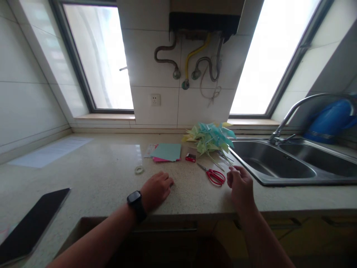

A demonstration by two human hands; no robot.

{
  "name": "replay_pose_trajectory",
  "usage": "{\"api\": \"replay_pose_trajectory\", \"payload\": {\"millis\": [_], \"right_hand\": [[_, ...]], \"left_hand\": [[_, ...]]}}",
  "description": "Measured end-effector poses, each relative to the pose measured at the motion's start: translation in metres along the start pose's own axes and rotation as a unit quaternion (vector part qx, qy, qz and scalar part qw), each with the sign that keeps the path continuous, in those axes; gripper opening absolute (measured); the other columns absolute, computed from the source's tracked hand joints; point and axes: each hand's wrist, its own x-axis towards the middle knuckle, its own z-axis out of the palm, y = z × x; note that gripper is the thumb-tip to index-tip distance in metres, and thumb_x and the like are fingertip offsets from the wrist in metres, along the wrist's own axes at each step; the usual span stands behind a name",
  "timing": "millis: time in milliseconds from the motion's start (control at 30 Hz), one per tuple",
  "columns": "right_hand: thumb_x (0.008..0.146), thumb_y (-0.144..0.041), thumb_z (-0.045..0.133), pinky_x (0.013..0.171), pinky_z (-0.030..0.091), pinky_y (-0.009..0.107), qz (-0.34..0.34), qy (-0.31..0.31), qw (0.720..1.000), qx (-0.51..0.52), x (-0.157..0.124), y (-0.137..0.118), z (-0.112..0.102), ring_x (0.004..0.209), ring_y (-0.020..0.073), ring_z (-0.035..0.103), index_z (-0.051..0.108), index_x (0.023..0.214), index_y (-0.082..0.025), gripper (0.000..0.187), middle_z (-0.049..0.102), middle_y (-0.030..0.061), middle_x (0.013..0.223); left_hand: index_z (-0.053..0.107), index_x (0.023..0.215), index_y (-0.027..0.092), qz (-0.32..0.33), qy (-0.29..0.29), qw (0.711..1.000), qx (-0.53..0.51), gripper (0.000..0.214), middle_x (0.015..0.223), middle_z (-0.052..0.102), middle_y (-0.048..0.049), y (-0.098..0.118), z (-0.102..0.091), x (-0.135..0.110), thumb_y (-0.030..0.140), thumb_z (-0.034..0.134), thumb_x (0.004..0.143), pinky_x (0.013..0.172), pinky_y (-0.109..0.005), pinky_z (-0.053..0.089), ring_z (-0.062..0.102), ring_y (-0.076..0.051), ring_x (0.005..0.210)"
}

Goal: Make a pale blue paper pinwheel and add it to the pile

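Note:
My right hand (240, 181) is closed, thumb and fingers pinching the lower end of a thin stick that reaches up to a pile of paper pinwheels (210, 136). These are light blue, pale green and yellow, and lie beside the sink. My left hand (156, 190), with a black watch on its wrist, rests on the counter with curled fingers; whatever may be in them is hidden. Between the hands lie red-handled scissors (216, 176), blades pointing up-left. A small red box (191, 155) and a stack of coloured paper (167, 152), green over pink, lie behind them.
A roll of tape (138, 170) sits on the counter (111, 178) left of the paper. Further left are a white sheet (50, 152) and a dark flat tablet-like slab (35, 223). A double steel sink (267, 182) with a faucet (290, 111) borders the right side.

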Motion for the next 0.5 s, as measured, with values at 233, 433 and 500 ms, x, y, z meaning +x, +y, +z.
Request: {"api": "replay_pose_trajectory", "payload": {"millis": [233, 433, 500], "right_hand": [[0.087, -0.047, 0.065, 0.042, 0.036, 0.021, 0.002, -0.022, 0.999, -0.032, -0.049, -0.013, -0.027, 0.046, 0.0116, 0.045, 0.057, 0.086, -0.020, 0.028, 0.051, -0.0059, 0.053], [0.078, -0.051, 0.073, 0.049, 0.045, 0.025, 0.020, -0.026, 0.992, -0.118, -0.137, 0.018, -0.088, 0.056, 0.0172, 0.059, 0.066, 0.083, -0.019, 0.032, 0.065, 0.0020, 0.065], [0.084, -0.047, 0.069, 0.057, 0.051, 0.025, 0.048, -0.155, 0.952, -0.258, -0.168, 0.040, -0.108, 0.069, 0.0207, 0.068, 0.070, 0.087, -0.022, 0.025, 0.071, 0.0049, 0.077]], "left_hand": [[0.059, 0.127, 0.018, -0.018, -0.002, 1.000, 0.013, 0.035, 0.128, 0.062, -0.0110, 0.002, 0.000, -0.013, 0.034, 0.062, 0.097, 0.089, -0.046, 0.057, 0.065, -0.025, 0.107], [0.069, 0.110, 0.020, -0.135, 0.035, 0.990, 0.001, 0.019, 0.111, 0.068, -0.0088, -0.019, -0.035, -0.066, 0.025, 0.058, 0.095, 0.100, -0.047, 0.048, 0.062, -0.027, 0.109], [0.070, 0.109, 0.020, -0.218, 0.073, 0.973, -0.008, 0.023, 0.111, 0.069, -0.0117, -0.038, -0.057, -0.095, 0.025, 0.058, 0.090, 0.104, -0.048, 0.042, 0.059, -0.031, 0.113]]}}
